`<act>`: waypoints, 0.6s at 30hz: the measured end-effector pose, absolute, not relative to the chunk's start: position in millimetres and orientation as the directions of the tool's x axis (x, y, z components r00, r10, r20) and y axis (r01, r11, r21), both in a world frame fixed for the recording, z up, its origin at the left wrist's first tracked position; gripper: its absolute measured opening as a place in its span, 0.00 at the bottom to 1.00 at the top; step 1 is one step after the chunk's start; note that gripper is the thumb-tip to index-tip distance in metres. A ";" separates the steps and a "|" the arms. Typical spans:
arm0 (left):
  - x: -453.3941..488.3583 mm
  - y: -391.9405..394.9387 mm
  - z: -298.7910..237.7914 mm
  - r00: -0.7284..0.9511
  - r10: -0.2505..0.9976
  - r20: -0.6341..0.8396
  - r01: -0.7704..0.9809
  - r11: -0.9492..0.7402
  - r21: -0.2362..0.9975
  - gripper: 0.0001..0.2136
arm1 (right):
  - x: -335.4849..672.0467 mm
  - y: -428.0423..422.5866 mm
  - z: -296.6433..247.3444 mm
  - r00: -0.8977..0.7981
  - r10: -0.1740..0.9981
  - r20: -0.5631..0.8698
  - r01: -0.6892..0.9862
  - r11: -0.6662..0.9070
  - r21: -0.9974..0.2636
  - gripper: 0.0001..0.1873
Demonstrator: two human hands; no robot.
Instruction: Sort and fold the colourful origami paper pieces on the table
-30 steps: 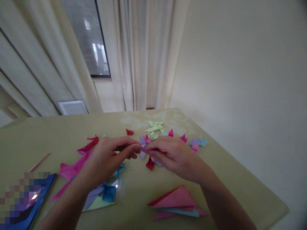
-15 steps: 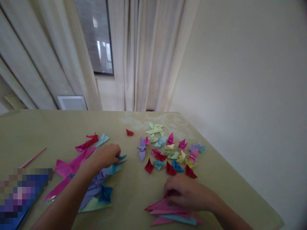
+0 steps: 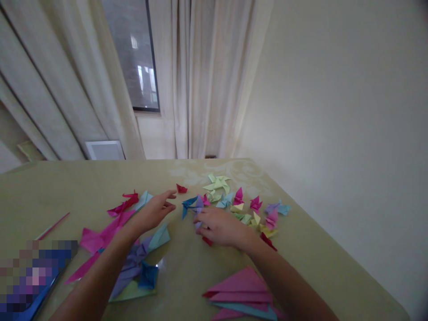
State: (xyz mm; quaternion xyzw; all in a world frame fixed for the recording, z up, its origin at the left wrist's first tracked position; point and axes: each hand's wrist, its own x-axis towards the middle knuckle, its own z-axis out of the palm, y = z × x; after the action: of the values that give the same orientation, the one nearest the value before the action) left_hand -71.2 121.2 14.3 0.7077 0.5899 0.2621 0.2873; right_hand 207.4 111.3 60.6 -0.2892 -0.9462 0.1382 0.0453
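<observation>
My left hand hovers over the left middle of the table, its fingers apart and nothing in them. Just right of its fingertips lies a blue paper crane. My right hand reaches in from the right, its fingers bent around a purple paper crane; the hand hides part of it and some small folded pieces behind. A red folded piece peeks out below those fingers. Under my right forearm lies a stack of pink and light-blue paper planes.
Several small origami pieces, including a pale green pinwheel, spread over the table's right half. At left lie pink folded paper, a dark blue paper box, a pink stick and a blurred-out device. A wall runs along the right.
My left hand has moved up and let go of the blue crane beside the purple one. My right hand has left the paper planes and reached forward to the purple crane.
</observation>
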 end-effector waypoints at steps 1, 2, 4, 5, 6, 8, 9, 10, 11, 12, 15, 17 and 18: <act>-79.7 119.4 17.9 0.159 0.987 0.013 0.735 -0.128 0.666 0.27 | 199.2 117.4 57.2 -0.827 0.562 -0.019 0.546 0.793 -0.270 0.10; -88.1 116.7 22.3 0.161 0.987 -0.030 0.790 -0.110 0.603 0.25 | 192.3 122.5 53.9 -0.819 0.572 -0.045 0.563 0.787 -0.250 0.11; -100.2 109.9 30.9 0.169 0.969 -0.180 0.882 -0.067 0.466 0.22 | 182.7 129.8 47.8 -0.793 0.604 -0.076 0.606 0.769 -0.203 0.14; -102.6 106.3 33.9 0.165 0.950 -0.264 0.914 -0.046 0.403 0.21 | 180.0 132.3 45.1 -0.780 0.621 -0.075 0.623 0.761 -0.181 0.14; -102.4 103.2 35.5 0.154 0.930 -0.335 0.937 -0.030 0.347 0.20 | 178.6 134.4 42.8 -0.766 0.639 -0.064 0.640 0.751 -0.164 0.15; -96.3 99.0 34.1 0.130 0.903 -0.410 0.963 -0.016 0.270 0.18 | 179.1 138.0 39.7 -0.746 0.666 -0.023 0.660 0.735 -0.154 0.17; -91.9 98.2 31.5 0.123 0.901 -0.415 0.969 -0.019 0.247 0.17 | 180.8 139.7 39.2 -0.742 0.671 -0.002 0.662 0.732 -0.163 0.18; -87.6 98.2 28.0 0.119 0.904 -0.409 0.973 -0.024 0.231 0.16 | 183.3 141.3 39.8 -0.741 0.671 0.013 0.659 0.731 -0.177 0.18; -84.0 98.6 24.3 0.120 0.908 -0.402 0.975 -0.031 0.222 0.16 | 186.2 142.8 41.6 -0.741 0.671 0.026 0.655 0.730 -0.195 0.18; -81.3 99.2 20.8 0.123 0.908 -0.400 0.975 -0.037 0.217 0.15 | 189.3 143.9 44.6 -0.741 0.671 0.035 0.650 0.729 -0.215 0.17; -79.2 100.2 14.5 0.154 0.890 -0.429 0.971 -0.056 0.232 0.15 | 198.9 144.4 60.6 -0.721 0.687 0.089 0.648 0.714 -0.267 0.13; -79.8 99.9 14.7 0.178 0.872 -0.455 0.966 -0.067 0.248 0.15 | 204.3 141.9 74.4 -0.703 0.697 0.140 0.643 0.708 -0.291 0.10; -79.9 99.8 15.8 0.190 0.866 -0.463 0.963 -0.072 0.261 0.15 | 206.6 139.9 81.2 -0.699 0.696 0.163 0.636 0.709 -0.303 0.09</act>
State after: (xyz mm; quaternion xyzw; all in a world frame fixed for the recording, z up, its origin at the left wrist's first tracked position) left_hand -79.9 99.8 15.8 0.7263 0.6294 -0.0933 0.2603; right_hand 206.6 139.9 81.2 -0.3642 -0.9148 0.1125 0.1339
